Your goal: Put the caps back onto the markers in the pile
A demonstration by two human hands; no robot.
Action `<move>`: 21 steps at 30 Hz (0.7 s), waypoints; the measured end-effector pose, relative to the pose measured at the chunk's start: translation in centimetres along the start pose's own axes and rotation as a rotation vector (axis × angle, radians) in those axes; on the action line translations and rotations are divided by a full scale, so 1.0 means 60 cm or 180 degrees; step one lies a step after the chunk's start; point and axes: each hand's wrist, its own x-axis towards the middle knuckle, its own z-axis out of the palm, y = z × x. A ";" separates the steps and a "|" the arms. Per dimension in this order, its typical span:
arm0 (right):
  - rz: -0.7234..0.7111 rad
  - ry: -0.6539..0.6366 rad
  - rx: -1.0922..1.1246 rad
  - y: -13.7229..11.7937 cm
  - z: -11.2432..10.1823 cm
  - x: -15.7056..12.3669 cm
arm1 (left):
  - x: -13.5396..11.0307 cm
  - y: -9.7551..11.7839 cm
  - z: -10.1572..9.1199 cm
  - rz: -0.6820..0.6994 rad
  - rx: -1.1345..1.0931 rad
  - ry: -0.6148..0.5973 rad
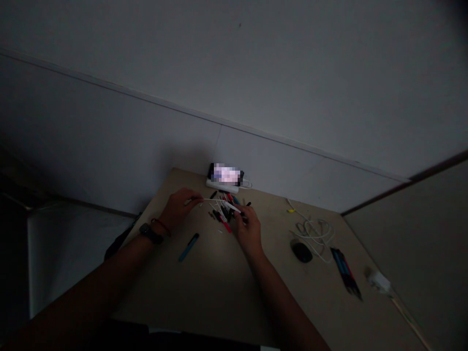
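Observation:
My left hand (179,209) is over the table's middle, its fingers pinching one end of a thin white strip (219,202), which could be a wire or a plastic piece. My right hand (248,229) holds the other end among a loose heap of small pen parts (221,212) in black, red and white. A blue-and-black pen (189,247) lies apart, below my left hand. The dim light hides fine detail, and my fingers cover part of the heap.
A white power strip (221,185) lies at the table's back edge under a blurred, pixelated object (226,174). To the right are a black computer mouse (302,252), a coiled white cable (314,231), a bundle of pens (345,270) and a white plug (378,282). Walls stand behind the beige table (219,287).

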 end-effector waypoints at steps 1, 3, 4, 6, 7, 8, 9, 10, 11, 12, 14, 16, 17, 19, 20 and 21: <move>0.0004 0.0005 -0.0001 0.000 0.000 0.000 | 0.000 0.000 0.000 0.0013 -0.0008 0.0005; 0.0013 0.0009 0.0006 0.001 0.001 0.001 | 0.000 0.002 -0.001 0.0053 -0.0019 0.0006; 0.0014 0.0014 0.0014 0.001 0.001 0.001 | -0.001 0.003 -0.001 0.0077 -0.0017 0.0003; 0.0008 0.0028 0.0030 0.001 0.001 0.000 | -0.001 0.004 -0.002 0.0120 0.0006 -0.0022; 0.0004 0.0025 0.0033 0.001 0.001 0.000 | -0.001 0.004 -0.002 0.0146 0.0024 -0.0063; 0.0000 0.0018 0.0034 0.001 0.001 0.000 | -0.001 0.005 -0.001 0.0175 0.0043 -0.0114; -0.0004 0.0001 0.0035 0.000 0.001 0.000 | -0.001 0.005 -0.001 0.0208 0.0061 -0.0177; -0.0004 -0.0015 0.0035 -0.001 0.001 0.000 | -0.001 0.005 0.000 0.0248 0.0079 -0.0243; -0.0005 -0.0033 0.0036 -0.002 0.001 0.000 | -0.001 0.005 0.001 0.0303 0.0096 -0.0305; -0.0008 -0.0047 0.0042 -0.003 0.002 -0.001 | -0.001 0.005 0.002 0.0362 0.0114 -0.0355; -0.0020 -0.0080 0.0079 -0.004 0.005 -0.001 | -0.001 0.004 0.005 0.0462 0.0149 -0.0416; -0.0038 -0.0144 0.0139 -0.005 0.009 -0.003 | -0.002 0.003 0.008 0.0531 0.0173 -0.0471; -0.0049 -0.0196 0.0167 -0.005 0.011 -0.004 | -0.003 0.003 0.009 0.0553 0.0182 -0.0499; -0.0070 -0.0306 0.0193 -0.005 0.013 -0.006 | -0.005 0.004 0.010 0.0590 0.0202 -0.0553; -0.0080 -0.0354 0.0194 -0.005 0.014 -0.007 | -0.006 0.004 0.010 0.0608 0.0220 -0.0572; -0.0087 -0.0393 0.0191 -0.005 0.015 -0.008 | -0.006 0.004 0.009 0.0623 0.0240 -0.0587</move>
